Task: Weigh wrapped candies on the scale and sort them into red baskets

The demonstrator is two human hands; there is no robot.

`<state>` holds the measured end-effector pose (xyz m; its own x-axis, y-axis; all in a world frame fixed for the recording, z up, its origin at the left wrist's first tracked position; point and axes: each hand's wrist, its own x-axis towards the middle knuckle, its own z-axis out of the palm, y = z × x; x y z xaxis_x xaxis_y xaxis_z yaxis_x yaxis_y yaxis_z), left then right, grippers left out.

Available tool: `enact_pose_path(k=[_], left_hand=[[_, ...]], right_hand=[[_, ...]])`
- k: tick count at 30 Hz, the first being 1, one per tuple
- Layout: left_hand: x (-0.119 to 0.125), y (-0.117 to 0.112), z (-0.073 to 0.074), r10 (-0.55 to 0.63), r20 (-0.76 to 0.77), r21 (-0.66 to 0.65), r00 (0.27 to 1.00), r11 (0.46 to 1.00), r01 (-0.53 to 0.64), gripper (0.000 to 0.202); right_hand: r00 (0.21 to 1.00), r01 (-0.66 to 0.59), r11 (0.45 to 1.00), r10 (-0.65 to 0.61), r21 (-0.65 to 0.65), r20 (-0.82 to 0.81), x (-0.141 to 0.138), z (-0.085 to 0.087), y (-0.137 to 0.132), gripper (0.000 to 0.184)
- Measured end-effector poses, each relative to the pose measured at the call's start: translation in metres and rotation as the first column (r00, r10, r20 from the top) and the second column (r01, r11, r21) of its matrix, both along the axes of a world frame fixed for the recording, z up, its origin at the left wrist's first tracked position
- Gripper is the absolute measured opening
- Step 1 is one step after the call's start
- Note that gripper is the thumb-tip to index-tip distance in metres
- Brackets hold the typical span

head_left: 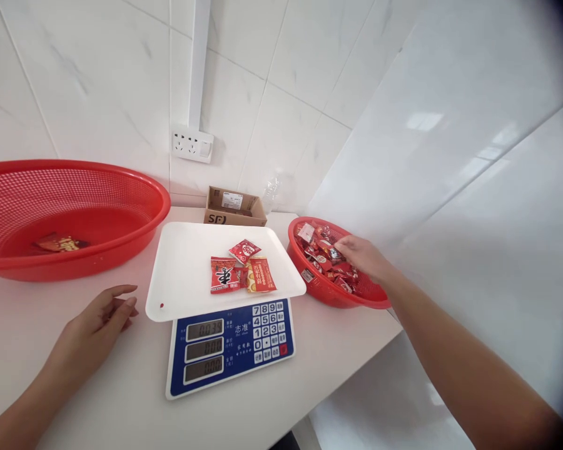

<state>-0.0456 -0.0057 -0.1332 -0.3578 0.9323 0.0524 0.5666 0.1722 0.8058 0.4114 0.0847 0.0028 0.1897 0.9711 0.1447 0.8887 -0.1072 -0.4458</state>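
My right hand (363,256) is over the smaller red basket (326,297), its fingertips together against the small red snack packets (328,265) heaped there. Whether a packet is pinched between them is hidden. My left hand (101,322) hovers or rests by the scale's left side, thumb and fingers loosely bent, holding nothing. Several packets lie grouped on the white weighing pan (182,262): a red one with a large black character (224,275), a red-and-yellow one (260,275) and a small dark red one (244,250). The blue scale panel (232,344) shows what looks like 0.039 on top.
A large red basket (154,234) at the left holds a few packets (60,242). Behind the pan stand an open cardboard box (234,219) and a clear plastic bottle (272,190) against the tiled wall. A socket (192,144) is above. The table's front edge runs diagonally at lower right.
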Motion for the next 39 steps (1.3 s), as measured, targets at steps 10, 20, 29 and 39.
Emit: enact_pose_path(k=[10,20,29,39], left_hand=[[-0.002,-0.003,0.003,-0.061,0.094,-0.002,0.994,0.998,0.062,0.057],[0.0,-0.005,0.006,-0.049,0.07,0.007,0.996,0.999,0.049,0.05],[0.007,-0.01,0.012,-0.023,0.095,0.006,0.995,1.0,0.022,0.044],[0.009,-0.01,0.011,-0.056,0.132,0.034,0.99,0.998,0.052,0.042]], right_hand=[[0.822,-0.541,0.841,0.527,-0.01,-0.214,-0.142,-0.01,-0.01,0.013],[0.874,-0.481,0.82,0.477,0.31,0.094,-0.147,-0.01,-0.037,0.026],[0.781,0.19,0.741,0.284,0.644,-0.557,-0.102,-0.075,-0.088,0.032],[0.82,0.097,0.989,-0.015,0.112,-0.573,-0.07,-0.157,-0.069,0.036]])
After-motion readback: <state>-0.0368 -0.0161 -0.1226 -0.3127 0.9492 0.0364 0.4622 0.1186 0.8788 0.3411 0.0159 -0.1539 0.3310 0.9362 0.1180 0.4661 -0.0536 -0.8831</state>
